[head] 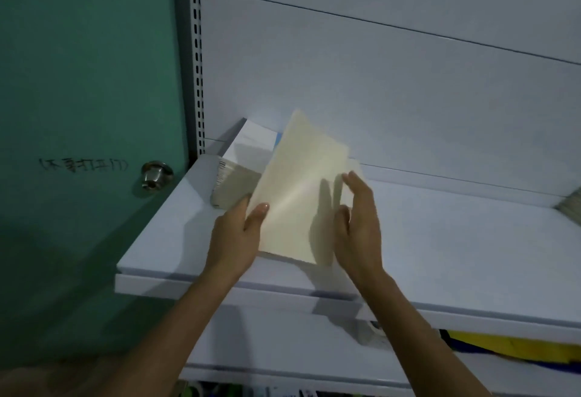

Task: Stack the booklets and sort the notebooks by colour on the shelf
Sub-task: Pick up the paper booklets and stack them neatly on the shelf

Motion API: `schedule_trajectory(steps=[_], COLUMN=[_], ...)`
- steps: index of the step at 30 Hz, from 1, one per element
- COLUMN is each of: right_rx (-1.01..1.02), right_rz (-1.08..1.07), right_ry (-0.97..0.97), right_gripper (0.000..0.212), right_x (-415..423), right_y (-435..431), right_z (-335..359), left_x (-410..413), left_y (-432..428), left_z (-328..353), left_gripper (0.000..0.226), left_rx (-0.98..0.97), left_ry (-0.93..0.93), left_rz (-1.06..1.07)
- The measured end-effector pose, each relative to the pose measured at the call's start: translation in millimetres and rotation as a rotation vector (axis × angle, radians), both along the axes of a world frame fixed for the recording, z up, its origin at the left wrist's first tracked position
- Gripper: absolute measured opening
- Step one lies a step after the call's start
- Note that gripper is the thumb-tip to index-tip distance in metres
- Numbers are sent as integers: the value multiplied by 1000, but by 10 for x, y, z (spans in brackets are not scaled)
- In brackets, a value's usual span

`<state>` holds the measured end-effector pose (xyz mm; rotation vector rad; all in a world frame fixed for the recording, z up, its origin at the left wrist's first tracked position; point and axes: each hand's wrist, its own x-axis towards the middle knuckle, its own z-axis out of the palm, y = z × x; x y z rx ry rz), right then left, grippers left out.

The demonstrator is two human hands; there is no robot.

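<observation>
**Head view: a booklet brought to the stack.** We judge the step in hand to be the stacking of the booklets. A cream booklet [301,195] is held tilted over the left part of the white shelf [440,239], its near edge low by the shelf's front lip and its far corner raised toward the back panel. Just behind and to its left lie a grey-beige booklet [234,186] with a barcode at its edge and, farther back, a white booklet [251,145]. A sliver of blue shows beside the white one, too little to name. A second cream edge shows behind the booklet's right side; we cannot tell whether it is a loose page or another copy.

Left hand [237,236]: the forearm reaches up from below and the grip pinches the booklet's left edge, thumb on the cover, fingers beneath it.

Right hand [360,230]: the palm is turned inward, fingers straight and together, laid against the right edge. The grip is spread and curls round nothing.

Next move, as we judge it: lower the cream booklet flat onto the grey-beige one with the edges aligned, the right hand serving as a stop while the left lets go. The cover looks thin and glossy, so it may slide or bow. Sorting the notebooks by colour appears not yet begun; yellow and blue items [503,346] lie on the shelf below.
</observation>
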<state>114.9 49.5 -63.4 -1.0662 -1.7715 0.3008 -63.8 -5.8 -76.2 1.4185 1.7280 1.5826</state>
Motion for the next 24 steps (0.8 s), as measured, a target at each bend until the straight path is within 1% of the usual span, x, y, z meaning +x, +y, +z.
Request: schedule_trajectory(steps=[1,2,3,4,6,7,8,9,10,11,13,14,15,16,17,18,20,21,22,23,24], right_rx=[-21,-47,-88,-137,-203,-179,-109,-37,-2,0,-65,-60,-22,22,82,140,203,174,139,113,100], right_rz=[-54,-79,-67,-38,-2,-11,-42,-71,-101,-146,-210,-217,-191,-132,-68,-16,57,88,105,116,126], right_ry=[-11,-82,-198,-349,-676,-774,-786,-716,-598,-472,-182,-26,80,110,59,-70,-427,-550,-604,-619,-616], right_gripper=[51,53,56,61,71,69,60,48,39,35,38,41,43,42,42,42,46,50,57,62,64], right_x=[-13,-27,-36,-44,-30,5,59,114,147,151,111,65,-10,-104,-205,-314,-537,-623,-681,-700,-705], right_y=[117,242,362,453,523,513,485,444,410,385,319,260,160,9,-140,-280,-499,-581,-630,-639,-631], right_z=[76,140,180,183,94,9,-62,-86,-76,-43,91,180,270,320,311,234,-36,-183,-298,-370,-401], left_x=[-94,-173,-228,-254,-264,-259,-257,-258,-264,-263,-258,-258,-259,-270,-278,-287,-296,-298,-292,-275,-261], left_y=[-43,-73,-91,-93,-67,-58,-49,-49,-49,-59,-82,-86,-86,-86,-84,-84,-93,-106,-121,-136,-139], left_z=[-23,-51,-68,-70,-95,-104,-110,-106,-101,-100,-90,-89,-84,-91,-97,-95,-70,-60,-53,-53,-69], left_gripper=[14,16,18,19,20,20,20,20,20,19,19,20,21,23,26,32,52,63,68,66,60], left_rx=[15,19,12,2,-17,-18,-12,-4,-2,-5,-22,-33,-43,-56,-70,-84,-101,-116,-140,-166,-182], left_ry=[-97,-206,-296,-343,-340,-333,-330,-337,-352,-368,-387,-386,-381,-369,-356,-343,-340,-328,-278,-208,-157], left_rz=[42,68,85,93,95,95,91,81,67,54,32,20,11,6,6,8,-4,-25,-39,-40,-31])
